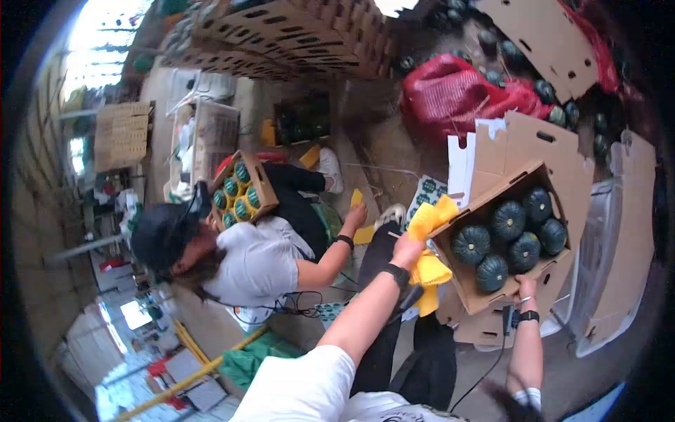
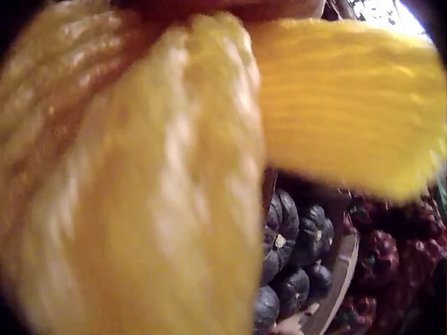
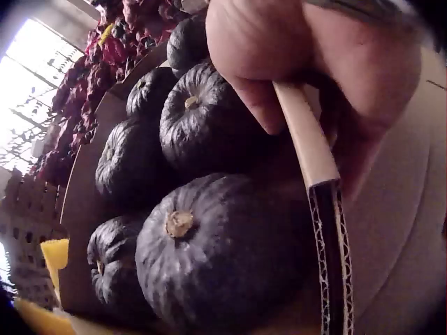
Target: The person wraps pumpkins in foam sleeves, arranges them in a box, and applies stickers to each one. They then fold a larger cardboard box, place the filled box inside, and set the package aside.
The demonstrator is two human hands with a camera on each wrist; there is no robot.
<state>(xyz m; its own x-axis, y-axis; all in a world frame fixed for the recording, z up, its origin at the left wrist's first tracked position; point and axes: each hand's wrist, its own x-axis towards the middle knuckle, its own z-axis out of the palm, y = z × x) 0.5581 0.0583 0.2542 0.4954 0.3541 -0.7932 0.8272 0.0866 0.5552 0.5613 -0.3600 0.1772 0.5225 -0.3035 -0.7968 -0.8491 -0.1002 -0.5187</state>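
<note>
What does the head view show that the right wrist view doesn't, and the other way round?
Only the head view shows the left hand holding yellow netting and another person in a dark cap. Only the right wrist view shows the fluting in the edge of the cardboard box. Both show the right hand holding the box's wall, with dark pumpkins inside.

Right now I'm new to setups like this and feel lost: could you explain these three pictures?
No robot here: the work is done bare-handed. The widest picture comes from a camera on the person's head, the other two from one camera on each wrist. The left hand holds ribbed yellow material, which fills most of its wrist view. The right hand grips the rim of an open cardboard box. Inside sit six dark green squashes, and cardboard sheets lie around it.
</note>
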